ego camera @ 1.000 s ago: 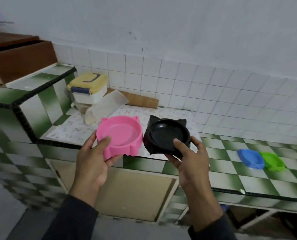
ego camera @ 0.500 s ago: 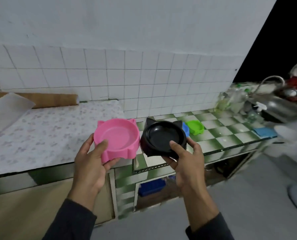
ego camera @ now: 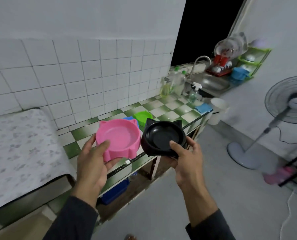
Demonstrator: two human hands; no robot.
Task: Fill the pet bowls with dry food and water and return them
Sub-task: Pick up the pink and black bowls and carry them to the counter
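Observation:
My left hand (ego camera: 92, 161) grips a pink cat-eared pet bowl (ego camera: 121, 135), thumb over its near rim. My right hand (ego camera: 185, 156) grips a black cat-eared pet bowl (ego camera: 163, 135) the same way. Both bowls look empty and are held side by side above the front edge of the green-and-white checkered counter (ego camera: 172, 108). Behind them on the counter sit a green bowl (ego camera: 142, 116) and a blue bowl (ego camera: 127, 118), the blue one mostly hidden. At the counter's far end is a steel sink (ego camera: 211, 83) with a curved tap (ego camera: 200, 62).
A patterned cloth (ego camera: 21, 149) covers the counter on the left. Bottles (ego camera: 172, 84), a blue rag (ego camera: 204, 107) and a white cup (ego camera: 217, 108) stand near the sink. A dish rack (ego camera: 218, 66) sits behind it. A standing fan (ego camera: 265, 129) is on the floor at right.
The view has swung right along the counter toward the sink end. Both hands keep hold of their bowls in front of me. The fan and sink are now in full view.

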